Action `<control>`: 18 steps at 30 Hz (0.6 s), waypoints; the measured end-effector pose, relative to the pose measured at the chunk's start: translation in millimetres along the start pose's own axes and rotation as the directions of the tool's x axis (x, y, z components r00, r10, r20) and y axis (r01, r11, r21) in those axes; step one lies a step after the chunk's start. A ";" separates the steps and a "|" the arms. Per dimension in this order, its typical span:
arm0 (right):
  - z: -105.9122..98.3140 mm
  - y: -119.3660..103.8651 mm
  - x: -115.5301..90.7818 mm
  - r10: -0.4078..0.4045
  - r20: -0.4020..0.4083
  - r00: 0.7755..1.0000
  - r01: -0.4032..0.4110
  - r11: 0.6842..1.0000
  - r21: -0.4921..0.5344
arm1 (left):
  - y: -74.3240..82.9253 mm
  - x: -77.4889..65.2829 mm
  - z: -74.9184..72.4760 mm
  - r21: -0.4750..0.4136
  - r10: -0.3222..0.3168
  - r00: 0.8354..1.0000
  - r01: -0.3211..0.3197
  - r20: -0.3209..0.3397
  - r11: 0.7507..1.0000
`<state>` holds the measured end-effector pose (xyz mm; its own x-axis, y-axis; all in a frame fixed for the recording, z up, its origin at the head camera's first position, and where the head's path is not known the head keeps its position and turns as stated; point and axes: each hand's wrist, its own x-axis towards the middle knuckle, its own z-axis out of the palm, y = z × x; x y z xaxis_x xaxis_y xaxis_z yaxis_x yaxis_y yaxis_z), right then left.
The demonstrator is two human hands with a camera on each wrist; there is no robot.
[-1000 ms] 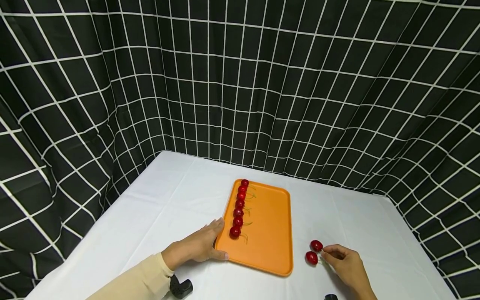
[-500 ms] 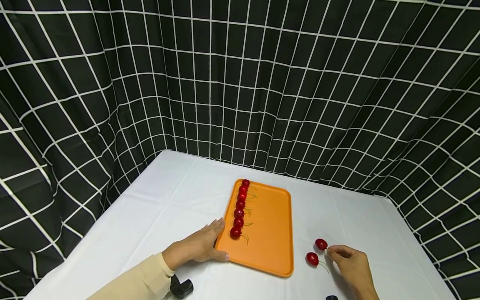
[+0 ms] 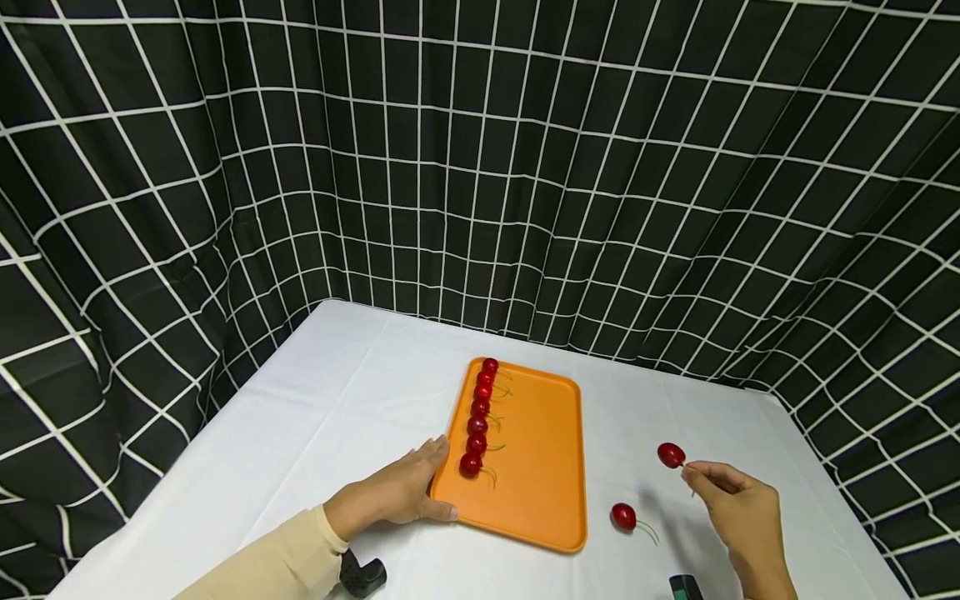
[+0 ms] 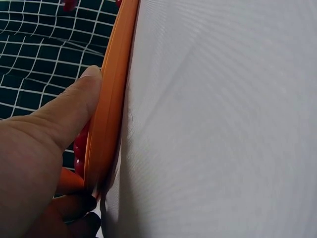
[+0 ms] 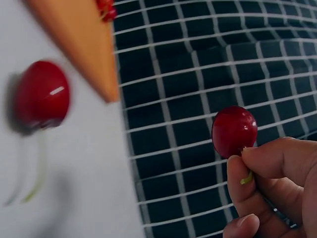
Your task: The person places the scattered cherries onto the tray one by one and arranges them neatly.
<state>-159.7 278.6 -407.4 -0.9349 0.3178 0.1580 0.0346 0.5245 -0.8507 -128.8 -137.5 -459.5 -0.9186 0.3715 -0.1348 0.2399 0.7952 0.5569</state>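
My right hand (image 3: 744, 518) pinches a red cherry (image 3: 671, 455) by its green stem between thumb and fingertips, held above the white table. In the right wrist view this cherry (image 5: 235, 132) stands clear of the fingertips. A second cherry (image 3: 623, 517) lies on the table to the left, its stem pointing right. My left hand (image 3: 408, 487) lies against the near left corner of an orange tray (image 3: 536, 467), thumb along the near edge and fingers at the left edge. In the left wrist view the straight thumb touches the tray's rim (image 4: 110, 109). Along the tray's left side runs a row of several cherries (image 3: 477, 425), stems rightward.
White cloth (image 3: 330, 400) covers the table. A black curtain with white grid lines (image 3: 480, 167) hangs around its back and sides. A black object (image 3: 363, 577) sits by my left wrist, and another black piece (image 3: 684, 587) shows by my right wrist.
My right hand has lifted the cherry off the table by its stem and moved right and up, away from the other cherry. My left hand and the tray have stayed in place.
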 end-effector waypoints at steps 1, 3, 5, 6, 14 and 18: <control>-1.5 -5.6 -0.2 -0.007 -0.011 1.000 0.007 1.000 0.003 | 0.0 -0.1 -0.1 -0.003 0.002 1.000 -0.002 -0.001 1.000; -4.5 -16.9 -0.9 -0.025 -0.031 0.999 0.025 1.000 0.009 | 0.2 -0.1 -0.4 -0.007 0.002 1.000 -0.002 -0.003 1.000; -7.6 -26.9 -1.8 -0.045 -0.044 0.998 0.046 0.999 0.016 | 0.6 -0.3 -0.4 -0.007 -0.002 1.000 0.001 -0.005 1.000; -9.0 -31.6 -2.4 -0.056 -0.051 0.997 0.057 0.998 0.018 | 1.0 -0.5 -0.6 -0.007 -0.005 1.000 0.005 -0.005 1.000; -13.2 -66.1 -11.6 -0.166 -0.093 0.982 0.174 0.982 0.080 | 0.2 -1.2 -0.4 -0.011 -0.003 1.000 0.003 -0.003 1.000; -8.2 -82.1 -18.3 -0.248 -0.105 0.963 0.262 0.953 0.150 | -0.1 -1.5 -0.2 -0.008 0.003 1.000 -0.003 -0.005 1.000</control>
<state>-142.5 236.2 -336.2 -0.8720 0.2589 0.4155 -0.2646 0.4649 -0.8449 -127.6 -138.2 -459.1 -0.9195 0.3713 -0.1291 0.2400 0.7903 0.5638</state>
